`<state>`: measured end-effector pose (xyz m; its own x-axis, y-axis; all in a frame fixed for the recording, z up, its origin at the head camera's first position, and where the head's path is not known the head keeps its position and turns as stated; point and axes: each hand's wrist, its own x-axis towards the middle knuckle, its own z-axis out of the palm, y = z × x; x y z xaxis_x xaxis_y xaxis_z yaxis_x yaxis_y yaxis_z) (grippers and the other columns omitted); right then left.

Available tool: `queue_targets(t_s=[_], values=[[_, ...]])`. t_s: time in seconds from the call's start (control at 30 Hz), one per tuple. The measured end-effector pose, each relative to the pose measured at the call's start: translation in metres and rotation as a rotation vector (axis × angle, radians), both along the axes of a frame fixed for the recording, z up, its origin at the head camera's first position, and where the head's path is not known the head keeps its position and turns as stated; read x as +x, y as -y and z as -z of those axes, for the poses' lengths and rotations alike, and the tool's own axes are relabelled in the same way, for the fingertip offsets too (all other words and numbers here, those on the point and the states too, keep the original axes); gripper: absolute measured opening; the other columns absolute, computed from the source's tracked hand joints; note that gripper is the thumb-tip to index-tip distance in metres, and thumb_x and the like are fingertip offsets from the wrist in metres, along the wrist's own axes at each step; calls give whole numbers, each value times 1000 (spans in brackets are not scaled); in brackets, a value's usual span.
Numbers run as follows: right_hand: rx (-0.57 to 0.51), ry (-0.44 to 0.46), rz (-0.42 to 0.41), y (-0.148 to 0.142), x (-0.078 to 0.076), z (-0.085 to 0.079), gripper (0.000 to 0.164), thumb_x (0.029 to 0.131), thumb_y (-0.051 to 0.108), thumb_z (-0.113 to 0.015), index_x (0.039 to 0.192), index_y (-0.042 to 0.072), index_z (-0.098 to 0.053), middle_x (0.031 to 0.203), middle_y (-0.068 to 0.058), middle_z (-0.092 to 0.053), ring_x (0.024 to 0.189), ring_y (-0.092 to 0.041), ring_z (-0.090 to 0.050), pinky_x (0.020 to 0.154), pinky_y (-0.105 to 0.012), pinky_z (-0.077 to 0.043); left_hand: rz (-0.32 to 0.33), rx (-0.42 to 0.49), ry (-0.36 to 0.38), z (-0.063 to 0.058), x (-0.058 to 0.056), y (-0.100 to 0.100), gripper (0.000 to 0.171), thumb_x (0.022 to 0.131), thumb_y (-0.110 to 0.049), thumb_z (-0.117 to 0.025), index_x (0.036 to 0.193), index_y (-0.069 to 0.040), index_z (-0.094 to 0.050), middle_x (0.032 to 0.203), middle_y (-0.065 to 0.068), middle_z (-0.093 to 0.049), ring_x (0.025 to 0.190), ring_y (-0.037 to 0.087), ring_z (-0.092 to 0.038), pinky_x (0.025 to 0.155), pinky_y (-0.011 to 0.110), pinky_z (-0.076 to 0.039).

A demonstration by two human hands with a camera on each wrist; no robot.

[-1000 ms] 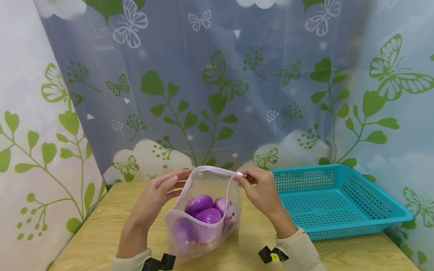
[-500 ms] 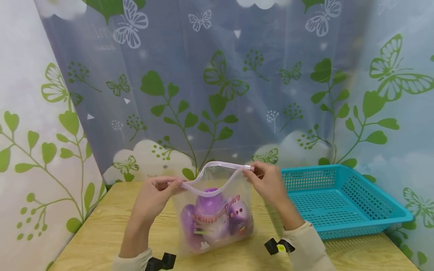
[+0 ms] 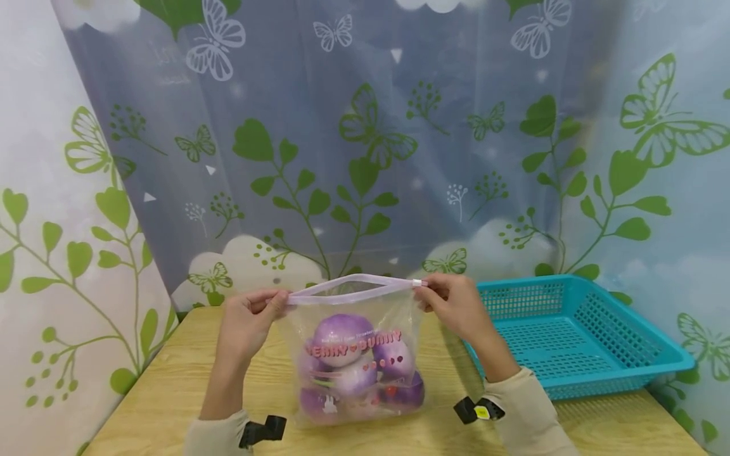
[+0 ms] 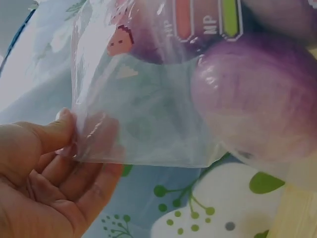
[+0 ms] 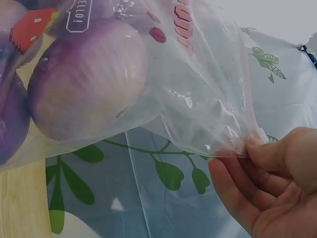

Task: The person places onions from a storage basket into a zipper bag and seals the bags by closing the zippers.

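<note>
A translucent zip bag [image 3: 365, 304] with pink lettering stands on the table, its slider at the right end and its mouth parted in a narrow gap. Inside lie several purple onions [image 3: 342, 332], and one onion [image 4: 257, 94] shows large in the left wrist view. My left hand [image 3: 248, 320] pinches the top left corner of the bag between thumb and fingers. At the opposite corner, by the white slider [image 3: 417, 283], my right hand [image 3: 456, 307] pinches the bag's edge. The right wrist view shows that thumb pressed on the film close to another onion [image 5: 89, 79].
To the right a turquoise perforated basket [image 3: 570, 373] sits on the wooden table [image 3: 165, 380], close to my right forearm. A curtain [image 3: 365, 190] printed with leaves and butterflies hangs behind the table.
My left hand has come from the bag's open side to a pinch on its top left corner. The mouth, wide before, is now drawn nearly straight, and the bag's printed front faces me.
</note>
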<state>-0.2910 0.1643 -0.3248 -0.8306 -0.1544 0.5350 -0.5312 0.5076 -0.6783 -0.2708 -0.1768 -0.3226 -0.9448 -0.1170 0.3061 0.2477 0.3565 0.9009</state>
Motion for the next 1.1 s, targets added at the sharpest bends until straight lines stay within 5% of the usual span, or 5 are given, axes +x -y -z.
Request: queue_targets(t_s=[0.2, 0.3, 0.43, 0.6, 1.1], values=[[-7, -34, -17, 5, 0, 0, 12, 97, 6, -69, 98, -3, -76, 82, -15, -76, 69, -14, -71, 61, -25, -63, 6, -201, -116, -19, 2, -14, 31, 101, -18, -67, 129, -5, -70, 129, 17, -72, 125, 31, -65, 110, 49, -55], [-34, -47, 8, 9, 1, 0, 10, 94, 10, -74, 93, 0, -77, 79, -14, -77, 65, -13, -71, 57, -20, -58, 15, -278, -199, -39, 7, -38, 29, 97, -13, -69, 125, -6, -72, 130, 15, -71, 117, 35, -66, 101, 51, -56], [-83, -49, 25, 10, 1, 0, 11, 91, 11, -78, 90, 1, -77, 79, -14, -77, 65, -14, -70, 58, -18, -58, 177, -447, -240, -66, 9, -82, 27, 95, -11, -71, 121, -8, -75, 126, 11, -74, 103, 30, -68, 87, 42, -57], [-70, -85, -18, 9, -1, 0, 11, 94, 10, -74, 94, 0, -77, 83, -16, -77, 68, -20, -74, 62, -19, -62, 389, -683, -115, -85, -2, -128, 32, 97, -19, -72, 128, -8, -72, 133, 8, -71, 127, 29, -64, 102, 47, -59], [-101, -117, -27, 5, -1, 3, 10, 94, 7, -73, 96, -1, -79, 83, -17, -78, 69, -25, -75, 63, -18, -62, 377, -912, -135, -87, -23, -166, 11, 95, -21, -74, 94, -16, -83, 93, 0, -79, 78, 15, -69, 63, 28, -59]])
